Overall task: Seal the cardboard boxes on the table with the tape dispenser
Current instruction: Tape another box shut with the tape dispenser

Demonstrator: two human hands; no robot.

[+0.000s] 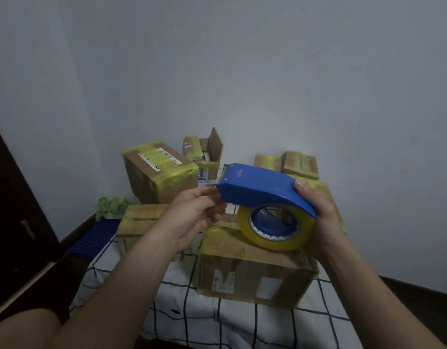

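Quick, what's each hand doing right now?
Left hand: fingers curled at the front of the dispenser; whether it grips anything cannot be told.
Right hand: holds the dispenser by its back end.

tape dispenser above near box | open box behind

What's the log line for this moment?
right hand: grips dispenser | left hand: at dispenser front, grip unclear | near box: taped | rear box: flaps open
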